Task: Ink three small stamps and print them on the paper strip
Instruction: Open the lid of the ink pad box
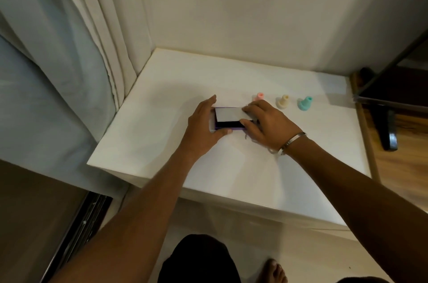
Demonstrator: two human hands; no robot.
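On the white table (162, 106) a purple ink pad (228, 125) sits between the person's two hands, near the middle of the tabletop. The left hand (203, 127) wraps the pad's left end: its fingers reach along the far side, and the thumb lies curled against the near edge, so the case is pinched from both sides. The right hand (266, 125) comes in from the right and holds the pale lid (229, 114), fingers curled over its far right corner and the thumb under its near edge. The lid is tilted up (hinged or loose, I cannot tell), and below it the dark ink surface shows as a narrow band. A metal bangle (293, 142) circles the right wrist.

Three small stamps stand upright in a row on the table beyond and to the right of the right hand, apart from each other: a pink stamp (259, 96) just past the knuckles, a cream stamp (283, 101) in the middle, and a teal stamp (305, 103) farthest right. Neither hand touches them.

A pale curtain (69, 51) hangs to the left of the table. At the right edge a dark chair base (389, 130) stands on a wooden floor. The paper strip cannot be made out on the white surface.
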